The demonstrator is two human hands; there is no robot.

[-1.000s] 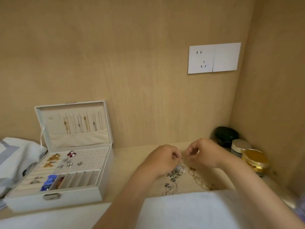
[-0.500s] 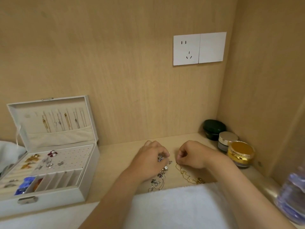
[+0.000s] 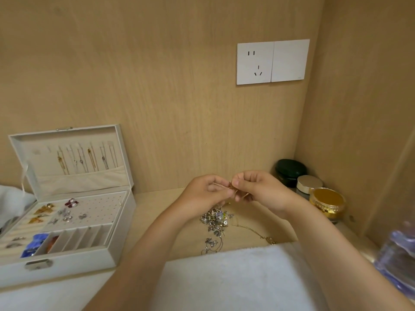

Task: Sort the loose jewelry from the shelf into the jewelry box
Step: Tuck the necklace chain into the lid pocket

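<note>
A white jewelry box (image 3: 107, 262) stands open at the left, with necklaces hung in its lid and earrings on its tray. A heap of loose silver jewelry (image 3: 215, 218) lies on the wooden shelf (image 3: 152, 207), with a thin gold chain (image 3: 256, 232) to its right. Above the heap, my left hand (image 3: 206, 194) and my right hand (image 3: 256, 187) meet, both pinching a small gold piece (image 3: 231, 186) between their fingertips.
Three jars stand in the right corner: a black one (image 3: 289, 171), a silver-lidded one (image 3: 308, 185) and a gold one (image 3: 327, 203). A white towel (image 3: 224, 277) covers the near edge. A plastic bottle (image 3: 397, 254) is at the far right. A wall socket (image 3: 272, 61) sits above.
Both hands have risen from the shelf, away from the heap, and now hold a small gold piece between them. The silver cluster lies on the shelf.
</note>
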